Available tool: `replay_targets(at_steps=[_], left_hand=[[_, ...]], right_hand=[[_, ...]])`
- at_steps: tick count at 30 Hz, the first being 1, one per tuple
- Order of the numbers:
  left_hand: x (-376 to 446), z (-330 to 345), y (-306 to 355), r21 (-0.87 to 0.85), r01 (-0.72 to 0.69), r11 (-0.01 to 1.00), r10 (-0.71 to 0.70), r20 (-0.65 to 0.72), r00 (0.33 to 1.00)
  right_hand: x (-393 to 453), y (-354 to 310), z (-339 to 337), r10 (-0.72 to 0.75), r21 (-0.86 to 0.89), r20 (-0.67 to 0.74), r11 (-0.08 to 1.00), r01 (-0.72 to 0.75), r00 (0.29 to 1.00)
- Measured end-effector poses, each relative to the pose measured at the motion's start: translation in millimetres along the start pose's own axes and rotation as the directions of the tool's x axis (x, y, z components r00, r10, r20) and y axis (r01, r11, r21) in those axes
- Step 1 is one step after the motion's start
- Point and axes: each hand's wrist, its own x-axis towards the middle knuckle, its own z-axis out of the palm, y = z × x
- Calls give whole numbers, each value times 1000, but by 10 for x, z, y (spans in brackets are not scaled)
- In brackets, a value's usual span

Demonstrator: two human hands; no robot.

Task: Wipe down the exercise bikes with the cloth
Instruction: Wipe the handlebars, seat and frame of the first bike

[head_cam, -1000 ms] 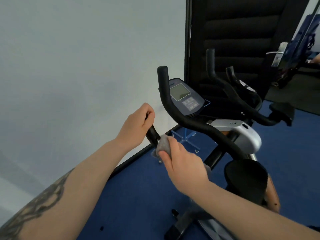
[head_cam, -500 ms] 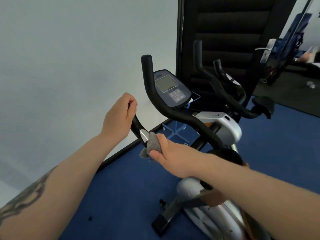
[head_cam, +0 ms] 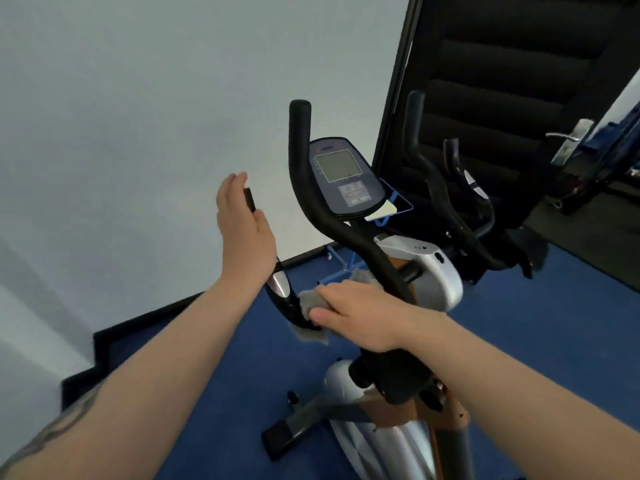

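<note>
A silver and black exercise bike stands in front of me with a console screen and black handlebars. My right hand grips a grey cloth wrapped around the lower bend of the left handlebar. My left hand is open with straight fingers, its palm against the upper end of that same handlebar, whose tip shows beside the fingers. The right handlebar rises free beside the console.
A white wall is close on the left, with a black skirting along blue carpet. A mirror behind the bike reflects it. A door with a metal handle is at the far right.
My left hand has let go of its grip on the handlebar end and opened flat. My right hand has slid the cloth down the bar toward the bend.
</note>
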Motion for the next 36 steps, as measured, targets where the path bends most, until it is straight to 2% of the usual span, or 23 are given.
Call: replay_targets(at_steps=[2,4,7,8,10,12,14,18,19,20,22,23,25,27,29,33,36], left_hand=[[-181,88,36,-22,51,998,-52,-64,997],[-317,150,35,-21,86,996,-87,-99,991],[-492,228,38,68,107,992,-98,-122,988],[-537,259,52,105,112,988,-98,-125,987],[-607,310,76,166,124,978,-102,-131,986],[-640,340,95,191,141,971,-114,-145,983],[-658,347,100,213,151,965,-118,-163,980],[-685,376,134,276,162,947,-112,-188,976],[-687,385,146,285,165,944,-110,-199,974],[-689,395,157,290,170,942,-110,-212,971],[-699,415,176,297,179,938,-108,-242,964],[-704,422,183,302,179,936,-102,-254,962],[-714,432,189,304,178,936,-95,-268,959],[-730,437,181,306,173,936,-89,-271,958],[-741,449,165,311,162,937,-71,-284,956],[-726,459,173,322,167,932,-67,-299,952],[-710,423,205,329,180,927,-82,-291,953]], right_hand=[[-39,116,-71,-22,62,9,998,21,1000],[-58,209,-95,-17,53,-41,998,19,999],[-65,205,-58,-41,24,-52,999,43,998],[-67,206,-72,-37,68,-36,997,39,999],[-85,237,-168,28,279,-74,960,-6,997],[-87,296,-311,172,558,-198,829,-33,965],[-57,351,-446,335,746,-301,666,1,893],[7,467,-730,550,909,-379,372,188,744],[27,496,-773,569,905,-409,352,238,714],[55,515,-793,570,886,-450,380,265,688],[154,536,-748,520,815,-528,532,229,671],[216,527,-690,479,773,-537,609,178,694],[349,481,-492,383,663,-487,747,47,785],[505,471,-302,310,448,-470,891,-79,826],[683,443,-331,277,327,-480,937,-123,832],[954,363,-509,290,317,-409,934,-163,865],[810,469,-360,189,219,-476,971,-93,859]])
